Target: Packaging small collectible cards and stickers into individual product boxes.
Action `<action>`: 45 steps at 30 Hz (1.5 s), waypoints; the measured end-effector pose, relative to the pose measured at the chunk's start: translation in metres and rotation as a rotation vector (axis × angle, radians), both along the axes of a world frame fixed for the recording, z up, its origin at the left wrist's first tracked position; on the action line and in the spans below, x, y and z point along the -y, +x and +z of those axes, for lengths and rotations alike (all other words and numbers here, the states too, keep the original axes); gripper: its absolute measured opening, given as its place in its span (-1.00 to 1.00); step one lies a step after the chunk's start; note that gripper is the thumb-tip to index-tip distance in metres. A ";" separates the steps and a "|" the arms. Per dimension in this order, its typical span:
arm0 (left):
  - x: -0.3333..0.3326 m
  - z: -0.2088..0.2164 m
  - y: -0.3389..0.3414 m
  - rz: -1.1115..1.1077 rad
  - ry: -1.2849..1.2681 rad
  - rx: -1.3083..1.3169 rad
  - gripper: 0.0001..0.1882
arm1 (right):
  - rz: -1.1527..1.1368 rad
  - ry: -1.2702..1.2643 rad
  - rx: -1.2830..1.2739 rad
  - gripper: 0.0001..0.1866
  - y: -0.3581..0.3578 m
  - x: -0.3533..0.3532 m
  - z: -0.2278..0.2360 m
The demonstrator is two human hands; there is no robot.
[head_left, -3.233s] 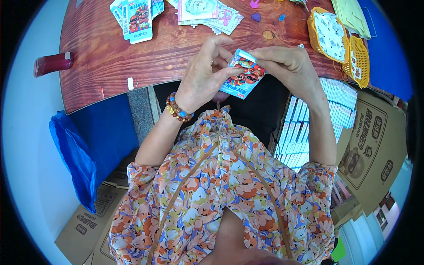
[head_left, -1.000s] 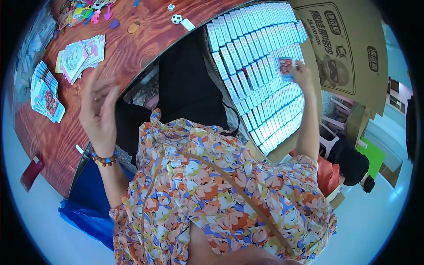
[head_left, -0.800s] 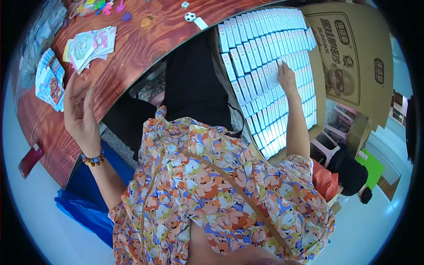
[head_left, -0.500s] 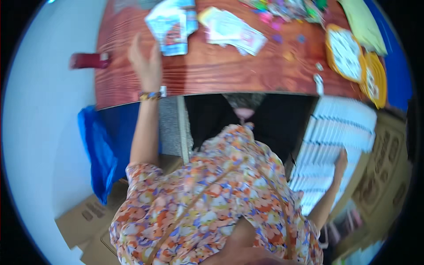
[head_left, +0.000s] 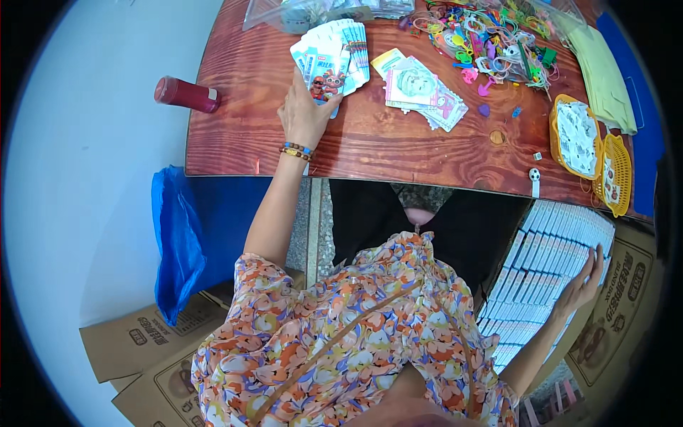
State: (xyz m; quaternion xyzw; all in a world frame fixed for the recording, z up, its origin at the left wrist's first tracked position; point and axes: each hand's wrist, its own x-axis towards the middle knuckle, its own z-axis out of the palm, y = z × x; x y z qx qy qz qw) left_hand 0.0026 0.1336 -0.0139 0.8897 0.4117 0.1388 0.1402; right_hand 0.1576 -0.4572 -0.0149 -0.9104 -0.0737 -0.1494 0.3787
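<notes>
While left hand (head_left: 304, 119) grips flat cartons (head_left: 326, 62) | bare table (head_left: 405, 156) toward near edge | right hand (head_left: 578, 293) spread over boxes (head_left: 526, 267)

Site: apparently a small packing workshop. Evidence: brown cardboard carton (head_left: 617, 306) packed with rows of slim white-and-blue boxes (head_left: 530, 285); reddish wood-grain table (head_left: 405, 156) bearing heaped multicoloured plastic trinkets (head_left: 491, 50) and yellow plastic basket (head_left: 555, 132) of white sachets (head_left: 576, 135).
</notes>
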 end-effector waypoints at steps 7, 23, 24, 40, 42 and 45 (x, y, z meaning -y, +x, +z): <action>0.021 0.008 -0.026 -0.112 0.238 0.202 0.10 | 0.367 0.234 0.000 -0.66 0.000 -0.119 0.037; 0.168 0.031 -0.019 -0.666 -0.170 0.327 0.03 | 1.234 0.434 -0.786 -0.58 0.005 -0.271 0.030; 0.166 0.027 -0.018 -0.661 -0.175 0.330 0.03 | 1.078 0.542 -0.960 -0.60 0.007 -0.269 0.038; 0.177 0.029 -0.004 -0.658 0.003 0.165 0.20 | 1.040 0.387 -0.782 -0.72 0.006 -0.267 0.039; 0.182 0.030 -0.002 -0.557 0.025 0.109 0.17 | 1.086 0.381 -0.758 -0.72 0.006 -0.270 0.039; 0.185 0.024 -0.002 -0.532 -0.099 0.225 0.07 | 1.042 0.295 -0.741 -0.72 0.008 -0.271 0.038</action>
